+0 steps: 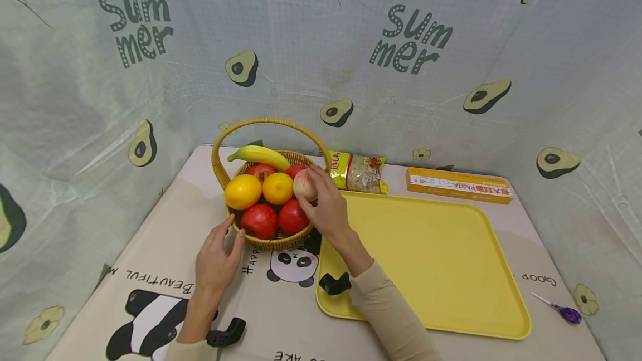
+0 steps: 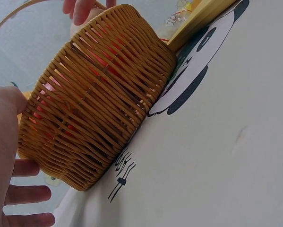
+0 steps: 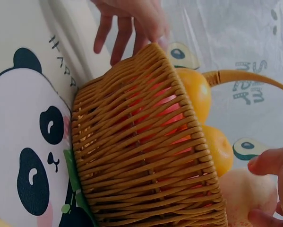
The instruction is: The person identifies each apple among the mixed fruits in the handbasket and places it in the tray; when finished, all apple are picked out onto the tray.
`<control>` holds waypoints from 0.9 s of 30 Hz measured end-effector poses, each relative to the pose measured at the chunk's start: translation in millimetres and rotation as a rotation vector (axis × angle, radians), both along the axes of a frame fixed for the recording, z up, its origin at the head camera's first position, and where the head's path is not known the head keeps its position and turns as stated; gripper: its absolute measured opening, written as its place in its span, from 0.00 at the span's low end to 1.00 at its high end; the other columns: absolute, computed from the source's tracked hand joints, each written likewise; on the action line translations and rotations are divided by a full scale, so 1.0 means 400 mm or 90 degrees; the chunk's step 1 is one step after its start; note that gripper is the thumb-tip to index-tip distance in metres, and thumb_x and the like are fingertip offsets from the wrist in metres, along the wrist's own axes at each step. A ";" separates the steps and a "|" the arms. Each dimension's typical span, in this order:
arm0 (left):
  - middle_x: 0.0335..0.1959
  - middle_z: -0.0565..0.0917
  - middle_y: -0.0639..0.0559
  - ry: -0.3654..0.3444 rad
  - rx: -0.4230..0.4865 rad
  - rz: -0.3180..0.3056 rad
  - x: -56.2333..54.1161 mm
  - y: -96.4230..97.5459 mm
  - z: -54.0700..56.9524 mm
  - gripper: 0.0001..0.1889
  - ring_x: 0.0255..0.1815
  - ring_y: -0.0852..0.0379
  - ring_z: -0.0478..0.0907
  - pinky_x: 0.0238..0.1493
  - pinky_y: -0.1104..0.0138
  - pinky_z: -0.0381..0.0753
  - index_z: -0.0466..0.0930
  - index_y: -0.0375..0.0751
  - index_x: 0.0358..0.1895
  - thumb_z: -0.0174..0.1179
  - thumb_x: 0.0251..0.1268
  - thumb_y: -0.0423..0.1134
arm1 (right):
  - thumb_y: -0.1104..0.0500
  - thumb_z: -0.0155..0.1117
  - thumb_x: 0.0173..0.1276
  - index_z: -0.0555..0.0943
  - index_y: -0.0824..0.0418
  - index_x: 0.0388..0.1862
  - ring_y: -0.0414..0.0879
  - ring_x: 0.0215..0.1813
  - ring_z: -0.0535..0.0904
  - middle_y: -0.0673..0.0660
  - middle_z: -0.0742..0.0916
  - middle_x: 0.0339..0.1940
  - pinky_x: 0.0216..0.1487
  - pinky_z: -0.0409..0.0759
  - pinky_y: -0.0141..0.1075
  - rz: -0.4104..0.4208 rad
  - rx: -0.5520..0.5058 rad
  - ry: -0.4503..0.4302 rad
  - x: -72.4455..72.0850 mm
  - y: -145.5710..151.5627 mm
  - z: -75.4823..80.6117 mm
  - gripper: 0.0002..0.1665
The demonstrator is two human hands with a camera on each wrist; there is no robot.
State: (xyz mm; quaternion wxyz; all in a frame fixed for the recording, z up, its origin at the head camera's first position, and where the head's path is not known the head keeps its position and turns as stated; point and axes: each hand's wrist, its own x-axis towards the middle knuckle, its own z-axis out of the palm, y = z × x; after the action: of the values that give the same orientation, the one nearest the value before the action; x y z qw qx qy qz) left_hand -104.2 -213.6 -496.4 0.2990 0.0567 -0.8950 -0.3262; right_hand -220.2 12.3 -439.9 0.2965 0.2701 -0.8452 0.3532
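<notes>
A wicker basket [image 1: 278, 244] with a tall handle holds a banana [image 1: 261, 155], two orange-yellow fruits [image 1: 243, 192] and several red apples [image 1: 259, 222]. At the basket's right side my right hand [image 1: 326, 205] grips a pale pink peach [image 1: 304, 185], thumb and fingers round it. The right wrist view shows this peach [image 3: 247, 196] beside the rim, next to one of the orange fruits [image 3: 217, 149]. My left hand [image 1: 217, 261] is at the front left of the basket; its thumb touches the rim, and the left wrist view shows its fingers [image 2: 28, 195] stretched out beside the wicker.
A yellow tray [image 1: 426, 261] lies right of the basket, under my right forearm. Behind it are a yellow-and-clear food bag [image 1: 358, 171] and an orange pasta box [image 1: 458, 185]. A purple-wrapped lollipop [image 1: 567, 312] lies at the far right. Printed curtains stand around the table.
</notes>
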 end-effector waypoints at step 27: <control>0.59 0.82 0.37 -0.029 0.003 0.007 -0.003 0.001 -0.004 0.25 0.50 0.40 0.82 0.54 0.44 0.81 0.75 0.40 0.67 0.59 0.71 0.45 | 0.59 0.74 0.61 0.77 0.65 0.62 0.54 0.64 0.74 0.61 0.79 0.61 0.63 0.81 0.42 0.061 -0.031 -0.023 -0.002 0.011 0.001 0.31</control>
State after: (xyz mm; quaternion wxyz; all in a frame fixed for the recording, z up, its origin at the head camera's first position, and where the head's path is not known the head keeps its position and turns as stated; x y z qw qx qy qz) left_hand -105.5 -213.2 -497.9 0.2802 0.0694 -0.9004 -0.3255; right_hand -220.8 16.5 -439.6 0.2704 0.2965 -0.8277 0.3923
